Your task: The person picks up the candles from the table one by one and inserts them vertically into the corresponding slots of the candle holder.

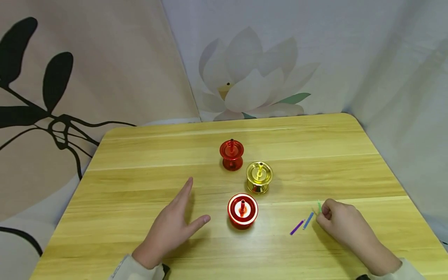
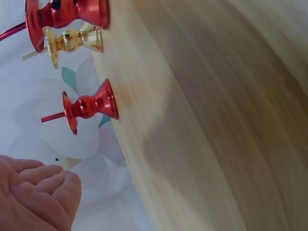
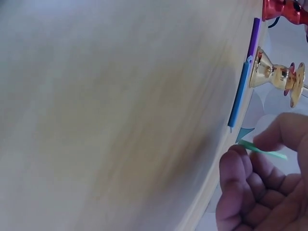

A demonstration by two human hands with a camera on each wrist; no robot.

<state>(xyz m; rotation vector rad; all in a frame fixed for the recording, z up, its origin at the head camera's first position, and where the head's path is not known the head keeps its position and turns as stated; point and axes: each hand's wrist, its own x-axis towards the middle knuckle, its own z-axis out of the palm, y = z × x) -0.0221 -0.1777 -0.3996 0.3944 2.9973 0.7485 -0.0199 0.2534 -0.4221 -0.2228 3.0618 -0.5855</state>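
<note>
Between thumb and fingertips my right hand (image 1: 344,223) pinches a thin green candle (image 3: 262,150), at the right of the table. Just left of that hand lie a blue candle (image 1: 308,221) and a purple candle (image 1: 297,227). My left hand (image 1: 171,225) hovers over the table with its fingers straight and thumb spread, holding nothing. Nearest to its thumb stands a shiny red candle holder (image 1: 242,211). A gold candle holder (image 1: 259,177) and another red candle holder (image 1: 231,154) stand upright farther back, each with a central tube.
The wooden table (image 1: 140,155) has rounded back corners. Behind it hangs a pale curtain (image 1: 280,50) printed with a large flower, and dark leaves show on its left part.
</note>
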